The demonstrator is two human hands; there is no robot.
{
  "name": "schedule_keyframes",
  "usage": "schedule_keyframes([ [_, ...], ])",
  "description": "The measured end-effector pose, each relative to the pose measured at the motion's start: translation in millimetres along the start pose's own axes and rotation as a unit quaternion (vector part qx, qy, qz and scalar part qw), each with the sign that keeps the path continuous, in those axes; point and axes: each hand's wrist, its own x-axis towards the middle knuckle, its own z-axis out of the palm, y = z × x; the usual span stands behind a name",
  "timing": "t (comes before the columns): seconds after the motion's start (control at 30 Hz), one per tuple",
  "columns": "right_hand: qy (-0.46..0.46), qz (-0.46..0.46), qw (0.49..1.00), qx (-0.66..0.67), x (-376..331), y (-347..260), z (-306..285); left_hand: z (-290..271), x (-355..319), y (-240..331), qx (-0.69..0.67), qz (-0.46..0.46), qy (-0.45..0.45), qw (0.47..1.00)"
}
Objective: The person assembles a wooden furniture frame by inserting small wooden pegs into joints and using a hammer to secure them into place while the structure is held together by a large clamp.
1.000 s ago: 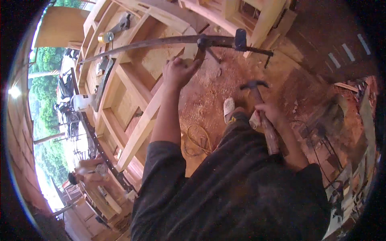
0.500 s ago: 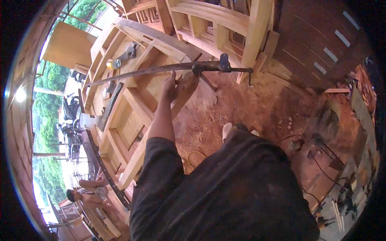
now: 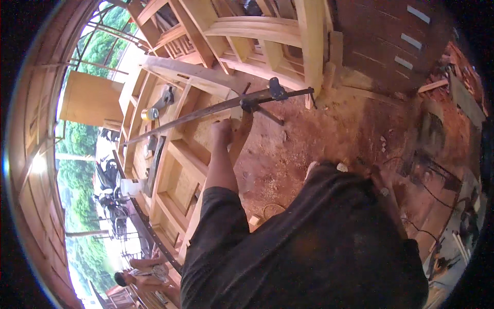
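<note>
A long dark metal bar clamp (image 3: 195,114) lies slantwise across a large pale wooden frame (image 3: 188,154). Its screw end (image 3: 278,90) juts past the frame's right edge over the floor. Just below the bar, beside the frame's edge, is my left hand (image 3: 222,132) with its fingers curled in. A gap shows between that hand and the bar, and what the fingers hold, if anything, is hidden. My right hand (image 3: 378,177) seems to hang low beside my dark shirt, small and unclear, its fingers not readable.
On the frame rest a yellow-and-silver tin (image 3: 150,114), a grey power tool (image 3: 165,97) and a dark strip (image 3: 154,165). Slatted wooden panels (image 3: 257,36) stand behind. Cords (image 3: 432,190) and scraps lie at right. Another person (image 3: 144,280) sits lower left.
My left hand has come down off the bar, where its fingers touched before. The clamp's screw end has tilted upward in view. The view has shifted, and what seems my right hand now shows.
</note>
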Motion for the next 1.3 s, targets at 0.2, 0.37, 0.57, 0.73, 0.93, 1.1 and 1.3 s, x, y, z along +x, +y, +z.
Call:
schedule_keyframes([
  [0.2,0.007,0.002,1.000,-0.002,8.8,12.2,-14.7,12.5,31.0,-29.7,-0.135,-0.204,-0.002,0.970],
  [0.37,0.012,0.004,1.000,-0.029,23.5,30.5,-45.5,13.5,34.7,-48.7,0.089,0.019,-0.048,0.995],
  [0.57,-0.001,0.007,0.995,-0.097,61.7,48.9,-83.9,9.9,21.9,-34.0,0.178,0.071,-0.031,0.981],
  [0.73,-0.012,-0.016,0.986,-0.166,93.9,65.2,-108.5,6.9,15.3,-25.0,0.050,0.048,-0.018,0.997],
  [0.93,-0.041,-0.130,0.935,-0.327,117.0,80.0,-126.9,9.4,21.3,-30.3,0.053,0.093,-0.073,0.992],
  [1.1,-0.043,-0.407,0.698,-0.587,123.3,80.1,-128.8,6.1,21.3,-25.1,-0.204,-0.095,-0.130,0.966],
  [1.3,-0.083,0.001,0.974,-0.213,118.4,75.6,-135.6,-7.2,-2.0,-7.5,0.279,0.222,-0.031,0.934],
])
